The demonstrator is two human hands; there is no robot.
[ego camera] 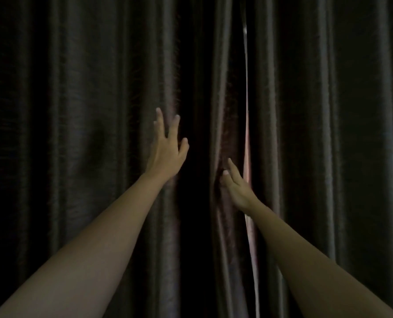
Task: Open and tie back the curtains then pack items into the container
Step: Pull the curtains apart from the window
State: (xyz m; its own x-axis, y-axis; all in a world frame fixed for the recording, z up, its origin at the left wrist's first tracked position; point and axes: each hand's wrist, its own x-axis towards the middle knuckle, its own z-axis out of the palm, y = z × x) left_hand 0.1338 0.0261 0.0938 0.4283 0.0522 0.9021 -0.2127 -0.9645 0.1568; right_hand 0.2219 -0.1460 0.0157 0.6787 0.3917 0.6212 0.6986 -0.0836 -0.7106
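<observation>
Hanging in dark, heavy folds, the left curtain [76,134] fills the left half of the view, its cloth faintly shiny and ribbed from top to bottom. Against its inner folds reaches the left hand [168,145], raised, back toward the camera, fingers straight and spread apart — the thumb stands off to the right. The fingertips lie at the cloth; whether they press it or only brush it cannot be told in this dim light. A bare forearm runs down from it to the lower left corner.

Right of that hand a deep black fold drops between the arms. Next comes the inner edge of the left curtain, and there the right hand [236,187] sits lower than the left, fingers straight and close together, pointing up and a little left. It lies flat on the edge fold, which puckers around the fingertips; it does not pinch the cloth.

Just beside this hand runs the gap [247,143] — a thin pale-pink sliver of light from high up down to the bottom, where the two curtains meet. Beyond it the right curtain [328,134] hangs closed, dark and pleated, to the right edge.
</observation>
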